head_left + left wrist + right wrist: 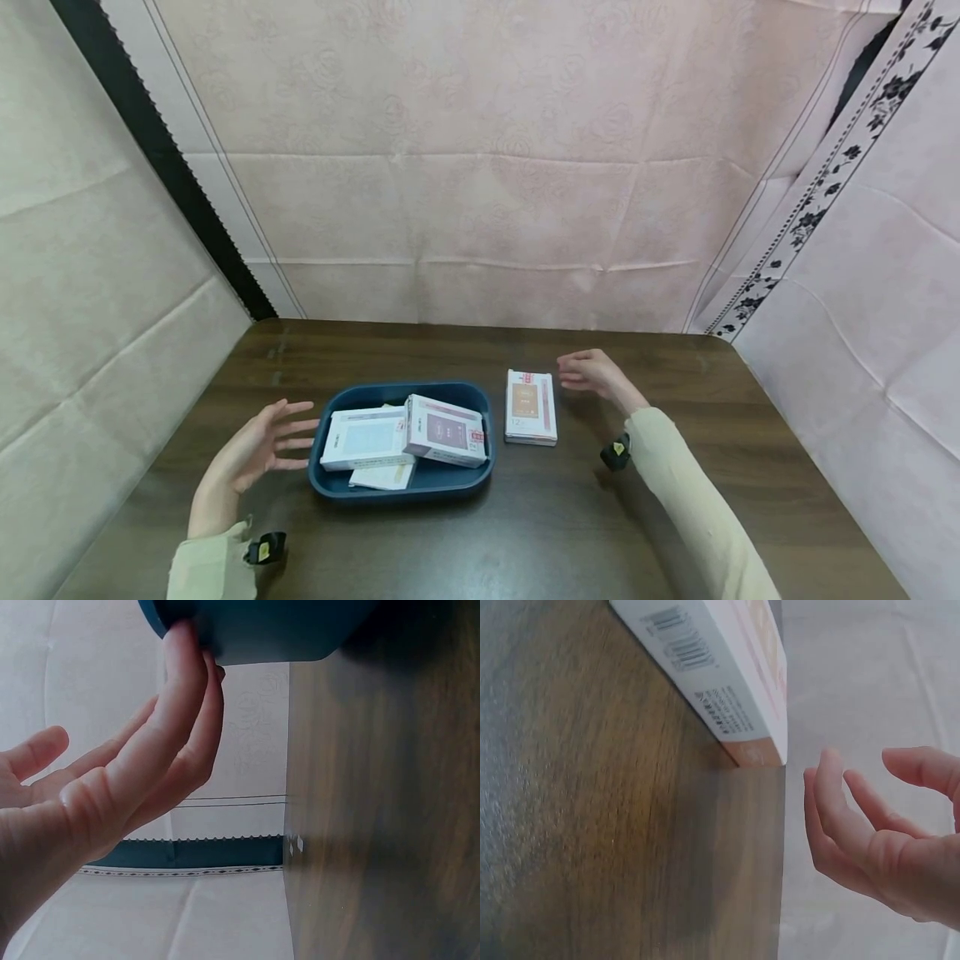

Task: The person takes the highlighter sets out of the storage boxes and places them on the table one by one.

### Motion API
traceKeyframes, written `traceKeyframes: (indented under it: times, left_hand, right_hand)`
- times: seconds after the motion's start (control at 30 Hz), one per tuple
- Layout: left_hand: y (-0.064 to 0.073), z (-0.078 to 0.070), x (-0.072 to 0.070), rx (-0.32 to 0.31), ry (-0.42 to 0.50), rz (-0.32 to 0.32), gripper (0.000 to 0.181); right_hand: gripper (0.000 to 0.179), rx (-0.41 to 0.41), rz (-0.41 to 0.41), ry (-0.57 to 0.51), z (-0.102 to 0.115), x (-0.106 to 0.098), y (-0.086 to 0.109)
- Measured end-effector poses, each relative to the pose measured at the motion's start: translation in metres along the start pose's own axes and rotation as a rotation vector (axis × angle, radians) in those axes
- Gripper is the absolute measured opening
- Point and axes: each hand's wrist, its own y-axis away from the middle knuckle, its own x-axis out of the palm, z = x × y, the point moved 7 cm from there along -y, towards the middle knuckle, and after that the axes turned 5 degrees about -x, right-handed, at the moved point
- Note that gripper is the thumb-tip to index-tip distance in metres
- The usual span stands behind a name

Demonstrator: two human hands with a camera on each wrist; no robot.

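Left hand (257,447) spread, fingertips at the left end of the blue tray (405,495), can't confirm contact. White boxes (367,438) inside it. My right hand (597,377), fingers loosely bent, just beside the tan-labelled box (531,407) on the table (555,533).

Left hand (97,799): fingers extended, slightly bent, thumb spread away. Dark teal container (277,634) at its fingertips; contact cannot be told. Wood-grain table (375,817) apart from the hand. Behind the hand, pale cloth (255,742) with dark scalloped-edge band (217,853).
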Motion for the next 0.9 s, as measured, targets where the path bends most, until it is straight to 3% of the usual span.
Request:
traceKeyframes:
  times: [0.47,0.9]
  left_hand:
    - [0.002,0.001,0.000,-0.007,0.013,-0.009,0.070]
    - [0.001,0.002,0.000,-0.020,0.014,-0.034,0.071]
  right_hand:
    - [0.043,-0.034,0.132,-0.039,0.006,0.022,0.019]
    - [0.040,-0.039,0.180,-0.047,0.014,0.035,0.030]
